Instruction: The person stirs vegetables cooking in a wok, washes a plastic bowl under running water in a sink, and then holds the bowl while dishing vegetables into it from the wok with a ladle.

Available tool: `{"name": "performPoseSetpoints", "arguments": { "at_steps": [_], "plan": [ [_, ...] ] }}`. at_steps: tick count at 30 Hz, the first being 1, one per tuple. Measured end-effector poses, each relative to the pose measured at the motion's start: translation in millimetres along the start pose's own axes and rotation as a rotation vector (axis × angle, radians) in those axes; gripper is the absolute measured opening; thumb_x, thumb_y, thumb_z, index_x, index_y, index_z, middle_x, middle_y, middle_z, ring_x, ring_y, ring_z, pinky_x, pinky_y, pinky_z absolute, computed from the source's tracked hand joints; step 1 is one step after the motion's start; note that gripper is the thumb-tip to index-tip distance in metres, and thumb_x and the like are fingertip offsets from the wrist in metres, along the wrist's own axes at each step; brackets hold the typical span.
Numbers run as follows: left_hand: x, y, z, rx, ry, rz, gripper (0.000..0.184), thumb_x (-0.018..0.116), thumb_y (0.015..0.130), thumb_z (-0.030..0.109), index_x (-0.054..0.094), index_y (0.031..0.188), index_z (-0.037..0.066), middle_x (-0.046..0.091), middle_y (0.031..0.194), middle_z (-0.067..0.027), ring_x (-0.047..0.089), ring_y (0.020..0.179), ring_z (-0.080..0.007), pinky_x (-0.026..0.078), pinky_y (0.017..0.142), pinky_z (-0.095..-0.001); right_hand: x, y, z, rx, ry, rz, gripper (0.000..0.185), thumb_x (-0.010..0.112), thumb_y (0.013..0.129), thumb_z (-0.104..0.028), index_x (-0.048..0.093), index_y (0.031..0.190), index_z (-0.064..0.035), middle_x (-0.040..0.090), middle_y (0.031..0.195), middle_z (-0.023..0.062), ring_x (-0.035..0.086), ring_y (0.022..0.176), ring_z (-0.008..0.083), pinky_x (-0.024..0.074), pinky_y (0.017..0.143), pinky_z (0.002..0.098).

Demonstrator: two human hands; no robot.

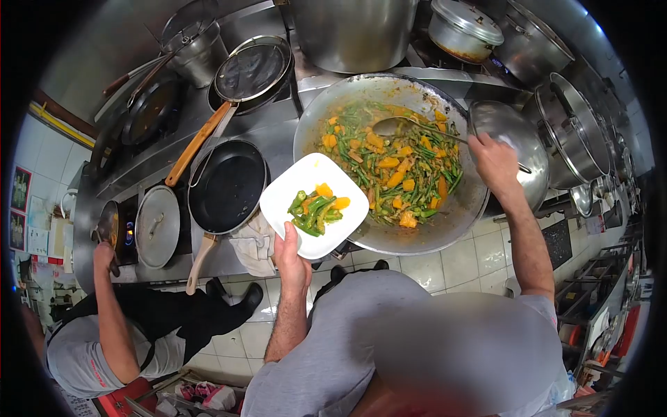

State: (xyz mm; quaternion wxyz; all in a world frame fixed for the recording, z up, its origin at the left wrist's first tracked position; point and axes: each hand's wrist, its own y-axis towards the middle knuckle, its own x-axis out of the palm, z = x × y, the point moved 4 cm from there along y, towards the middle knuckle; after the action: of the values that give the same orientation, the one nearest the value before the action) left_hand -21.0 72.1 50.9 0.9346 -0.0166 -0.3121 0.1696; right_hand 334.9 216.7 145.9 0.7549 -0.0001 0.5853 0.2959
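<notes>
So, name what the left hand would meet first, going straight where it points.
Probably the wok's left rim, plate leading; if the left hand is higher, the stockpot beyond. Depth is unclear.

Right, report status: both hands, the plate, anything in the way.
Left hand holds white plate bearing green and orange vegetables. Right hand grips spoon, its bowl over the wide pan. Nothing seen blocking between; co-worker's hand clear at left.

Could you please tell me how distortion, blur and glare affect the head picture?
Head view: wide-angle distortion bows the scene inside a dark, rounded border; head view: a smooth blurred patch at lower right of centre hides detail by the grey shirt; head view: soft reflections show on the large pot, while the white plate looks reasonably clear.
</notes>
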Motion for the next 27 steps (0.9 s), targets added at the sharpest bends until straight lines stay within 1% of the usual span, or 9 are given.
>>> {"name": "performPoseSetpoints", "arguments": {
  "at_steps": [5,7,10,16,18,19,22,25,27],
  "plan": [
    [-6.3,-2.4,-0.5,-0.003,0.005,-0.009,0.051,0.045,0.097,0.027,0.032,0.134,-0.005,0.045,0.132,-0.0159,0.048,0.119,-0.0218,0.041,0.099,-0.034,43.5,46.0,13.2,0.041,0.015,-0.064,0.025,0.054,0.074,-0.007,0.056,0.099,-0.0122,0.062,0.078,0.0107,0.064,0.071,0.0298,0.0489,0.06,0.043],
    [-5.7,-6.4,0.5,-0.002,0.008,-0.021,0.052,0.046,0.097,0.027,0.031,0.135,-0.006,0.045,0.132,-0.0163,0.048,0.119,-0.0215,0.04,0.099,-0.034,51.2,69.5,20.1,0.149,0.057,-0.193,0.029,0.052,0.077,-0.008,0.058,0.104,-0.0146,0.066,0.082,0.0137,0.065,0.078,0.0317,0.0512,0.063,0.0446],
    [-10.6,-15.6,2.8,0.011,0.046,-0.019,0.053,0.046,0.096,0.027,0.031,0.134,-0.006,0.045,0.132,-0.0162,0.048,0.119,-0.0214,0.039,0.099,-0.0342,74.7,100.2,39.4,0.188,0.028,-0.316,0.032,0.052,0.079,-0.009,0.06,0.108,-0.0193,0.067,0.087,0.0142,0.066,0.083,0.0302,0.0527,0.067,0.0427],
    [-23.9,-30.8,1.6,0.012,0.033,0.048,0.054,0.047,0.095,0.029,0.03,0.135,-0.005,0.045,0.131,-0.0161,0.048,0.119,-0.0221,0.04,0.099,-0.0344,126.4,142.1,26.8,0.048,0.114,-0.386,0.035,0.055,0.08,-0.013,0.063,0.112,-0.0253,0.067,0.093,0.0117,0.065,0.087,0.0294,0.0521,0.075,0.0429],
    [-27.4,-33.2,0.8,0.03,0.036,0.079,0.054,0.048,0.095,0.028,0.03,0.135,-0.004,0.045,0.131,-0.0165,0.049,0.118,-0.0226,0.04,0.099,-0.0348,141.0,142.5,11.6,-0.149,0.251,-0.394,0.03,0.06,0.083,-0.022,0.064,0.113,-0.0221,0.067,0.09,0.0129,0.064,0.088,0.0308,0.0508,0.075,0.0426],
    [-27.9,-33.6,0.0,0.027,0.04,0.08,0.054,0.048,0.095,0.028,0.03,0.135,-0.004,0.045,0.131,-0.0165,0.049,0.118,-0.0226,0.04,0.099,-0.0348,146.5,140.5,10.1,-0.127,0.319,-0.439,0.031,0.062,0.083,-0.023,0.064,0.114,-0.0202,0.066,0.099,0.0126,0.063,0.092,0.0306,0.0504,0.077,0.0413],
    [-25.6,-31.8,-1.6,0.023,0.09,0.093,0.057,0.045,0.096,0.034,0.029,0.136,-0.004,0.045,0.131,-0.0167,0.049,0.119,-0.0252,0.042,0.098,-0.0384,156.4,125.0,11.9,-0.146,0.449,-0.473,0.032,0.063,0.083,-0.023,0.064,0.114,-0.0199,0.066,0.103,0.0121,0.063,0.091,0.0308,0.0506,0.076,0.0404],
    [-21.6,-27.0,-2.7,0.005,0.014,0.073,0.052,0.047,0.096,0.027,0.03,0.135,-0.004,0.046,0.13,-0.0169,0.049,0.118,-0.0238,0.04,0.099,-0.0364,148.2,98.8,26.4,-0.08,0.536,-0.398,0.031,0.064,0.082,-0.022,0.064,0.113,-0.0189,0.066,0.102,0.0118,0.063,0.092,0.0305,0.05,0.077,0.0402],
    [-21.8,-22.9,-5.9,0.007,0.082,0.051,0.058,0.045,0.095,0.035,0.03,0.135,-0.005,0.046,0.13,-0.0178,0.05,0.117,-0.0257,0.043,0.097,-0.0384,124.3,81.1,38.7,-0.004,0.505,-0.401,0.032,0.064,0.081,-0.024,0.064,0.113,-0.0207,0.066,0.102,0.0098,0.063,0.09,0.0312,0.0498,0.077,0.0407]
  ]
}}
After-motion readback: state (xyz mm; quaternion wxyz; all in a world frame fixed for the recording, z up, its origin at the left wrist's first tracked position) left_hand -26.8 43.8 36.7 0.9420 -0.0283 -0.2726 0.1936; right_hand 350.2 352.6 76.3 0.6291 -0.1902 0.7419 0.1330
